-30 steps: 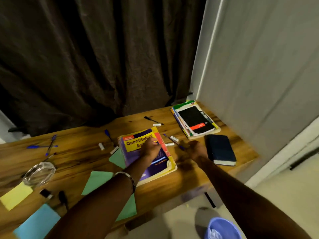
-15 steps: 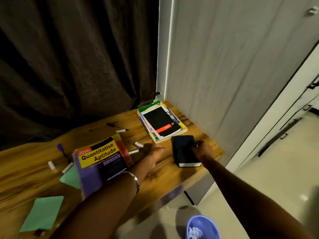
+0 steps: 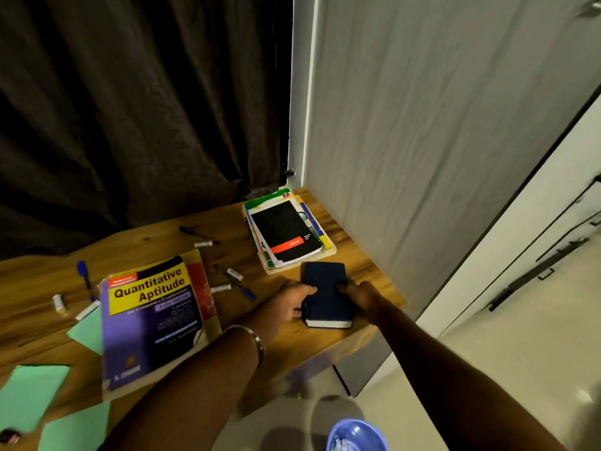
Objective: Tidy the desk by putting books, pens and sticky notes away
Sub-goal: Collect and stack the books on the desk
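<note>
While both hands, left (image 3: 294,299) and right (image 3: 359,296), gripped the notebook (image 3: 327,292) by its sides near the desk's (image 3: 357,255) right edge, presumably for lifting onto the stack (image 3: 286,232).

blue bin (image 3: 356,436) cut by bottom edge, purple book's small print (image 3: 177,315) blurred

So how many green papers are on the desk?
3. One green paper peeks out from under the purple book, one lies by the left edge, and one sits at the bottom. More may lie outside the picture.
</note>
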Action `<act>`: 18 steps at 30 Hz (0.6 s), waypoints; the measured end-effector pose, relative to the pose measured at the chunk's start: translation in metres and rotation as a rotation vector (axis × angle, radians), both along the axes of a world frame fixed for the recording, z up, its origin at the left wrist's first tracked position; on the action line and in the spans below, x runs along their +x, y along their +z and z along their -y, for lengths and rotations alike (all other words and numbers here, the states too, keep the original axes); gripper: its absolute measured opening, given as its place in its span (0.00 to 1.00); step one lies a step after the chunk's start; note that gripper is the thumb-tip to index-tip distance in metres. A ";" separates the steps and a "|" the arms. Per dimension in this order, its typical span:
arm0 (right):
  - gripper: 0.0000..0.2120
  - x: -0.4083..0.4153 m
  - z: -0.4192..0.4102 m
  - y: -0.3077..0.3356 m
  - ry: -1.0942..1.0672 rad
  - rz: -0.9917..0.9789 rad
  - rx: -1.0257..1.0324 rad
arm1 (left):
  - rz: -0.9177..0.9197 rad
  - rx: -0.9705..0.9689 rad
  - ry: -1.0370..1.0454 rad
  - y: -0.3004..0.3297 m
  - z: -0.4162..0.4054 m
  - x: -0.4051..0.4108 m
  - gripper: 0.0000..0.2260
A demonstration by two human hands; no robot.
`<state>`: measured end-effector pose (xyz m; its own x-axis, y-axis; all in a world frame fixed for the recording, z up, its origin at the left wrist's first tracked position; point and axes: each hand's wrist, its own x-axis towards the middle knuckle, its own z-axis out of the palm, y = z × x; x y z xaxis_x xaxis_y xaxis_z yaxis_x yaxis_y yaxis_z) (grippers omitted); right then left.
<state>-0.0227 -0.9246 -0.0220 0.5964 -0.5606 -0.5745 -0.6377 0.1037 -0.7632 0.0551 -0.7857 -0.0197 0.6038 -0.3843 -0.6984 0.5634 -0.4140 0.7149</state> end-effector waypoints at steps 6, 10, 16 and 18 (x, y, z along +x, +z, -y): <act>0.15 0.001 0.011 -0.005 -0.025 0.012 0.158 | -0.013 -0.007 0.061 -0.003 0.002 -0.003 0.17; 0.14 -0.001 0.008 0.007 0.018 0.089 0.281 | -0.036 -0.047 0.099 -0.003 -0.004 0.001 0.18; 0.13 0.018 -0.009 0.029 0.075 0.191 0.362 | -0.023 -0.143 0.147 0.012 -0.028 0.017 0.16; 0.14 0.030 -0.021 0.033 0.078 0.195 0.351 | 0.001 -0.182 0.168 0.019 -0.042 0.024 0.10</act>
<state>0.0069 -0.9039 0.0109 0.7461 -0.2991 -0.5948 -0.5008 0.3365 -0.7975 0.0795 -0.7437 -0.0006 0.6702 -0.3982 -0.6263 0.6130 -0.1787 0.7696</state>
